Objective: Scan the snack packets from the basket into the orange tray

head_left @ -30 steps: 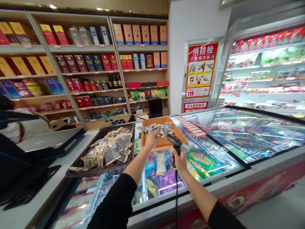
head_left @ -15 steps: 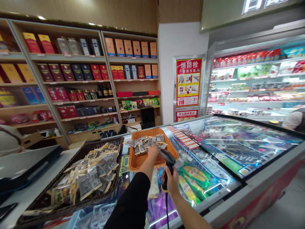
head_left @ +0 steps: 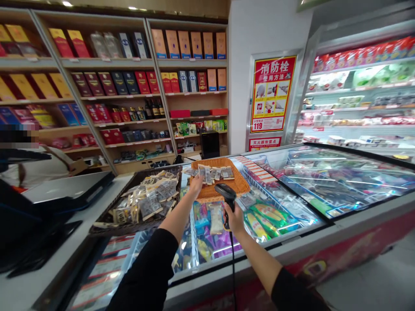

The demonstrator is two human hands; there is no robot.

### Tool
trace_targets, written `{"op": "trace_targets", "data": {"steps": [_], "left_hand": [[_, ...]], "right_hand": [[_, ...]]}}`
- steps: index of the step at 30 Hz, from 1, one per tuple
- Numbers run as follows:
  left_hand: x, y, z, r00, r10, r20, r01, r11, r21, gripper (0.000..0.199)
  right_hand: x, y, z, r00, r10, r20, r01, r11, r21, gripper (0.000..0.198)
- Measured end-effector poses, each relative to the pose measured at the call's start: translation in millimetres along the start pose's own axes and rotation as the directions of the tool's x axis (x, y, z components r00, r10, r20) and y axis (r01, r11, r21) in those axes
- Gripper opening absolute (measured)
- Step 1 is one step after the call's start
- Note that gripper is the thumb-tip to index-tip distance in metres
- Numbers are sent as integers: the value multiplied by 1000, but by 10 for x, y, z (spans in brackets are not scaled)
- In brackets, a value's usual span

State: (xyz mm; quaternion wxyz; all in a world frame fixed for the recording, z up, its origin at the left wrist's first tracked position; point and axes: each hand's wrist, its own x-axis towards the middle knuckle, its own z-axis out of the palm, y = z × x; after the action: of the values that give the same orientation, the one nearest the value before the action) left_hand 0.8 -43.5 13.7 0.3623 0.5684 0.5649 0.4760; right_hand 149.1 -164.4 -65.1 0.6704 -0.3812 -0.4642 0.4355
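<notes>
My right hand (head_left: 234, 219) is wrapped round the handle of a black barcode scanner (head_left: 227, 193), its cord hanging down below. My left hand (head_left: 196, 186) is closed on a small clear packet (head_left: 204, 173) at the left side of an orange wicker basket (head_left: 241, 181). Other small packets (head_left: 223, 173) with dark contents lie in that basket, just beyond the scanner's head. To the left, a dark brown wicker basket (head_left: 106, 229) holds a heap of similar packets (head_left: 152, 196). Both baskets rest on the glass top of a chest freezer.
Frozen goods in bags show through the freezer's glass (head_left: 311, 185). A counter (head_left: 26, 285) with a dark-edged device (head_left: 74, 190) stands at left, with a person (head_left: 42, 164) behind it. Boxed goods fill the shelves (head_left: 126, 101) at the back. A chilled display (head_left: 363, 108) is at right.
My left hand has moved left, away from the scanner, and now shows a packet in its fingers. The view has shifted, and more of the person at left shows. My right hand still holds the scanner.
</notes>
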Motion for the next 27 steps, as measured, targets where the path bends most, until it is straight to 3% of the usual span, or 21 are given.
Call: {"op": "trace_targets", "data": {"steps": [3,6,10,14,27], "left_hand": [[-162,-149,-170,1000,9,26,-2,966,-258,31],[-256,-252,-186,998,67,-8,-65,913,-403,39],[-268,-272,-135,992,125,1,-112,894,-434,44],[-238,-281,-110,987,162,8,-142,887,-439,36],[-257,-277,-84,983,181,-23,-181,947,-264,30]], "right_hand": [[-99,-11,124,995,2,102,8,995,-99,31],[-146,-30,131,994,-24,102,43,982,-182,30],[-162,-60,58,997,-29,69,44,971,-234,31],[-172,-68,42,997,-40,69,56,965,-257,31],[-174,-84,34,995,-73,73,88,967,-240,27]]}}
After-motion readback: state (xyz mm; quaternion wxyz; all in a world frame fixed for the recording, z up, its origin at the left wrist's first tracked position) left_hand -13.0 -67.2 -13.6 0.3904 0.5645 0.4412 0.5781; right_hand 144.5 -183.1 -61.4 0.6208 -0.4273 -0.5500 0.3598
